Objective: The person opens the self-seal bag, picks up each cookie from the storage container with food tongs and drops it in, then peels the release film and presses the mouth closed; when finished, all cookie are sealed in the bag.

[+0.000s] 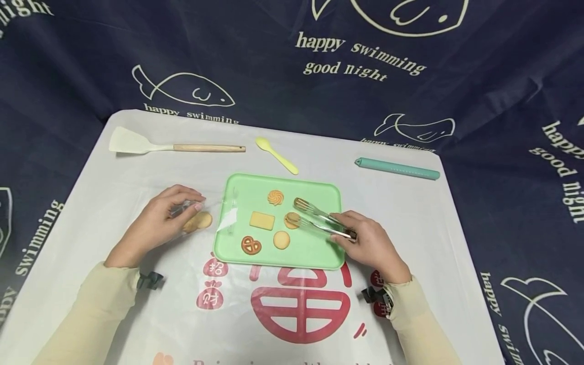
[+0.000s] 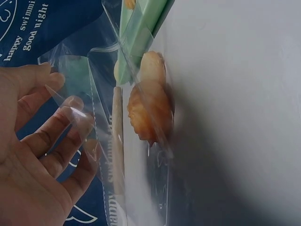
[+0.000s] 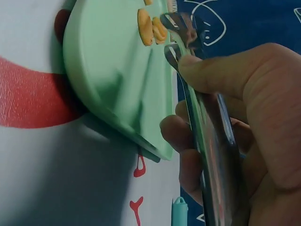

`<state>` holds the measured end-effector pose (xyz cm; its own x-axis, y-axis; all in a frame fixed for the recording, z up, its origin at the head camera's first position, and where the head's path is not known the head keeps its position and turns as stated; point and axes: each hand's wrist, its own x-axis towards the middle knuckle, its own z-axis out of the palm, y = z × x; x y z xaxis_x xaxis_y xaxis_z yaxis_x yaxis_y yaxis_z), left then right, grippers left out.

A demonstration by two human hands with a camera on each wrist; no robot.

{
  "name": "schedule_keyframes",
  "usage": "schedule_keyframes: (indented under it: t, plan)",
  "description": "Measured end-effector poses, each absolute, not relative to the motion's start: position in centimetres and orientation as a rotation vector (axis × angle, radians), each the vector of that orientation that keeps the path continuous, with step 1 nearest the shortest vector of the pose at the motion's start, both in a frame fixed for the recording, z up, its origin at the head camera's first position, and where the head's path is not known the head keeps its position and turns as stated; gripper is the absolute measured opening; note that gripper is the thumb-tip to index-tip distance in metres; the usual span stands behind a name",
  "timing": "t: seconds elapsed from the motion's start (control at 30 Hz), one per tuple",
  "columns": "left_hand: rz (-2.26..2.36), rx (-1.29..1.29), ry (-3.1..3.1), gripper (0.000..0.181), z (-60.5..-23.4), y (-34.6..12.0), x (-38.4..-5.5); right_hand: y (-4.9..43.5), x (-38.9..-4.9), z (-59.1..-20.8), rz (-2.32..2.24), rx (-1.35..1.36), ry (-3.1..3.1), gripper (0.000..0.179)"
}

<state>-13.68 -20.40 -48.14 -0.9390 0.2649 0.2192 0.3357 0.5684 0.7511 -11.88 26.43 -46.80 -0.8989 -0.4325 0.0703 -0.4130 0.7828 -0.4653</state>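
My left hand (image 1: 157,223) pinches the edge of a clear plastic bag (image 2: 77,113) at the left of the green tray (image 1: 315,253). Inside the bag lie golden cookies (image 2: 149,113); the bag overlaps the tray's left edge. My right hand (image 1: 371,241) grips metal tongs (image 1: 319,226) over the tray's right side, their jaws spread. One tip overlaps a round cookie (image 1: 290,224) in the head view. Also on the tray are a swirl cookie (image 1: 276,197), a rectangular biscuit (image 1: 262,221), a pretzel (image 1: 251,245) and a plain round cookie (image 1: 281,240).
Along the table's far side lie a white spatula (image 1: 130,141) with a wooden handle, a yellow spoon (image 1: 278,156) and a teal stick-shaped item (image 1: 397,169). Dark blue fabric with fish prints surrounds the white table (image 1: 182,314).
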Motion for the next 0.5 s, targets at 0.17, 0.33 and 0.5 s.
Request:
schedule_keyframes:
  t: [0.17, 0.33, 0.5]
  plan:
    - [-1.326, -0.523, -2.712, 0.014, -48.11, -20.40, -13.65, 26.46, -11.60, -47.01, -0.680, -0.733, 2.903, 0.048]
    - [-1.331, -0.520, -2.716, 0.014, -48.11, -20.38, -13.66, 26.64, -11.32, -47.31, -0.648, -0.754, 2.896, 0.051]
    - [-1.338, -0.524, -2.707, 0.014, -48.18, -20.38, -13.70, 26.73, -11.11, -47.38, -0.626, -0.775, 2.924, 0.049]
